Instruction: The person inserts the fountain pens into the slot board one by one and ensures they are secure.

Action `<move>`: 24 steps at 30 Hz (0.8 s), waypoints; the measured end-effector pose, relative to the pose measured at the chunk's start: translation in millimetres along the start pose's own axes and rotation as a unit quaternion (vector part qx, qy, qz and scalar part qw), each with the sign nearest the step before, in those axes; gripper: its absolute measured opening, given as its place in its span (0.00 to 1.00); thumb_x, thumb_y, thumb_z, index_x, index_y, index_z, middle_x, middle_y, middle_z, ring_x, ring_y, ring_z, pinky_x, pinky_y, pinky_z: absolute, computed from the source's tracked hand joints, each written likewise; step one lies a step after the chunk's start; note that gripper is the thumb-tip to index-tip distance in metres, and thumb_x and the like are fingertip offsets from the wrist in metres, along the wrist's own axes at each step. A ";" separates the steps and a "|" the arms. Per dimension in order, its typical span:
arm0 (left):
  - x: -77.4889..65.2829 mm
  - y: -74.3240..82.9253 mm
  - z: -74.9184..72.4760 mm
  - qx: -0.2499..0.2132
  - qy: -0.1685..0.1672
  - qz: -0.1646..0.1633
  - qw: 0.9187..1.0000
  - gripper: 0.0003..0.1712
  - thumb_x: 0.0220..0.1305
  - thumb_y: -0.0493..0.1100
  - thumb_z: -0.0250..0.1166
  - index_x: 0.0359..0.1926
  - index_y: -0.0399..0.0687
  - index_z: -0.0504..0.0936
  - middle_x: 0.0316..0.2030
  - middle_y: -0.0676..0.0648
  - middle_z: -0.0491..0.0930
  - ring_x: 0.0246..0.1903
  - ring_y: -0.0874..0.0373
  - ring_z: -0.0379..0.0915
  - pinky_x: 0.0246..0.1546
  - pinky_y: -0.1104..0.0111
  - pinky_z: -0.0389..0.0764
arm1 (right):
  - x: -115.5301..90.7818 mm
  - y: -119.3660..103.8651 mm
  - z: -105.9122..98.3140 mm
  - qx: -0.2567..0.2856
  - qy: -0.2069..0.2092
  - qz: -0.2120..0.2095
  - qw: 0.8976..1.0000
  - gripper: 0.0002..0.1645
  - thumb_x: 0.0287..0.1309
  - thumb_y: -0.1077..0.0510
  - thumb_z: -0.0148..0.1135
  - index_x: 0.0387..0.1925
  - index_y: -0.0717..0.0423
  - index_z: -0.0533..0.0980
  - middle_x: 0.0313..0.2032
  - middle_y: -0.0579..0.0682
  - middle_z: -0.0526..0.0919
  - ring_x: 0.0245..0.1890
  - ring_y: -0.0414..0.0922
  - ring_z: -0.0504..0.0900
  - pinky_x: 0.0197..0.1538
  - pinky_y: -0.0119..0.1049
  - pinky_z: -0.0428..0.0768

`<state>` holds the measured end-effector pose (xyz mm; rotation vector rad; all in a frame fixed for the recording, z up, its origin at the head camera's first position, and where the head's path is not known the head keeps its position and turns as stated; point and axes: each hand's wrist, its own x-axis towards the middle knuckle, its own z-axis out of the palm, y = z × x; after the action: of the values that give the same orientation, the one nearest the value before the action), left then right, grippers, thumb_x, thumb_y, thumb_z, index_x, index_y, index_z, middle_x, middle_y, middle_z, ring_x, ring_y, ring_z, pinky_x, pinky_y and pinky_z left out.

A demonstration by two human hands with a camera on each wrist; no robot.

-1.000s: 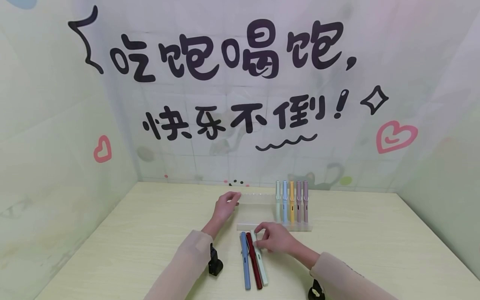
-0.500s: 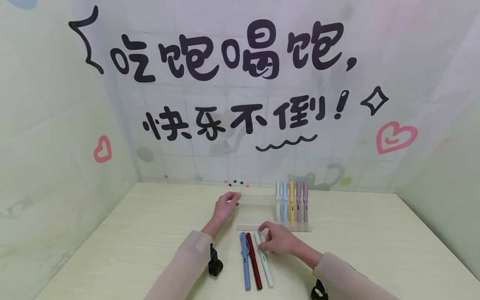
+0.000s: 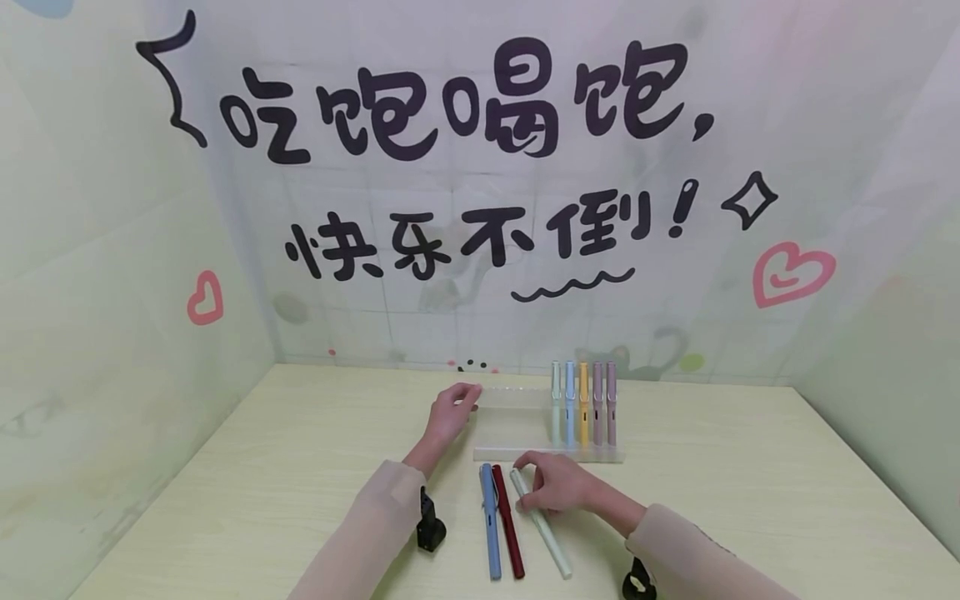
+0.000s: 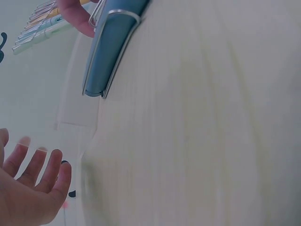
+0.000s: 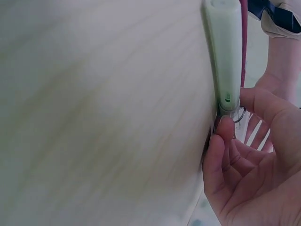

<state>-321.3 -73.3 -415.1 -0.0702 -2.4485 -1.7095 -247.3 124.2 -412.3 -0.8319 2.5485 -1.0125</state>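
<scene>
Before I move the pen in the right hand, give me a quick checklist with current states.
1. Right hand pinching the pale green pen: ok.
2. Pale green pen apart from the dark red pen: ok, a gap shows.
3. Pale green pen in line with the five racked pens: not ok, it slants.
4. Left hand on the clear rack: ok, at its left end.
5. Room in the clear rack: ok, left part bare.
6. Pale green pen fully off the table: cannot tell.

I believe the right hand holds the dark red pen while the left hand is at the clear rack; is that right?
Not quite: the right hand holds the loose pale green pen, as the head view shows; the dark red pen lies beside it.
</scene>
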 end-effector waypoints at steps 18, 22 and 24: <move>1.0 2.4 -1.1 0.002 0.000 -0.011 1.000 0.19 0.64 0.50 0.52 0.44 0.39 0.76 0.41 0.43 0.75 0.38 0.52 0.74 0.34 0.65 0.75 | -0.8 -3.4 -2.5 -0.075 0.050 -0.009 0.996 0.16 0.40 0.62 0.64 0.35 0.61 0.73 0.15 0.41 0.71 0.14 0.35 0.67 0.16 0.28 0.67; 1.1 2.2 -0.9 0.003 -0.001 -0.014 1.000 0.19 0.64 0.50 0.52 0.44 0.40 0.76 0.42 0.43 0.75 0.38 0.52 0.74 0.35 0.65 0.75 | -0.7 -4.1 -6.6 -0.069 0.061 -0.018 0.996 0.16 0.40 0.63 0.64 0.35 0.61 0.73 0.17 0.43 0.72 0.17 0.36 0.69 0.19 0.29 0.69; 0.8 2.1 -0.8 0.002 -0.003 -0.015 1.000 0.19 0.63 0.50 0.52 0.45 0.40 0.76 0.42 0.43 0.75 0.38 0.52 0.74 0.35 0.65 0.75 | -0.4 -4.1 -8.6 -0.062 0.063 -0.020 0.996 0.16 0.40 0.63 0.64 0.36 0.62 0.72 0.19 0.43 0.73 0.18 0.37 0.70 0.20 0.30 0.70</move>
<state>-321.8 -73.4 -412.8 -0.0388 -2.4689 -1.7176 -249.1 126.7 -403.2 -0.8816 2.7364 -0.9547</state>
